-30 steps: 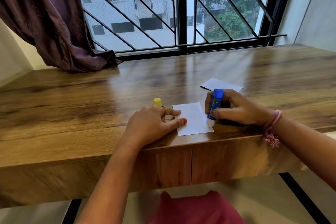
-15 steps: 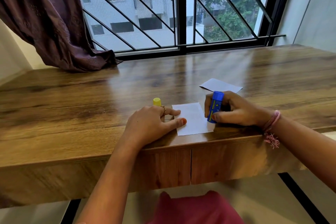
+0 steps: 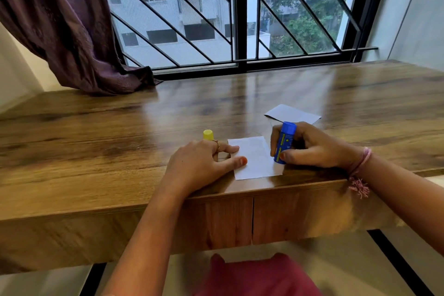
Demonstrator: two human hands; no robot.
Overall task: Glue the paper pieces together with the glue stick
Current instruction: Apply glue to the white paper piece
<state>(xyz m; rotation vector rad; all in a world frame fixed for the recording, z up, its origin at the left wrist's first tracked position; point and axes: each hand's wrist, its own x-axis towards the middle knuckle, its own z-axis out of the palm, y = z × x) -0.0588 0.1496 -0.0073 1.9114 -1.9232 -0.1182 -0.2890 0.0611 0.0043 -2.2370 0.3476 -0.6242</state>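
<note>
A white paper piece (image 3: 254,158) lies near the front edge of the wooden table (image 3: 120,142). My left hand (image 3: 201,163) rests flat beside it, two fingertips pressing its left edge. My right hand (image 3: 310,149) grips a blue glue stick (image 3: 284,142), held almost upright with its lower end on the paper's right edge. A second white paper piece (image 3: 292,114) lies just behind my right hand. The yellow glue cap (image 3: 208,134) stands behind my left hand.
A dark curtain (image 3: 67,31) hangs down onto the table's back left corner. A barred window (image 3: 240,14) runs along the table's far edge. The table's front edge is just below the paper.
The glue stick has slid a little up along the paper's right edge, away from the front corner. My left hand has stayed on the paper.
</note>
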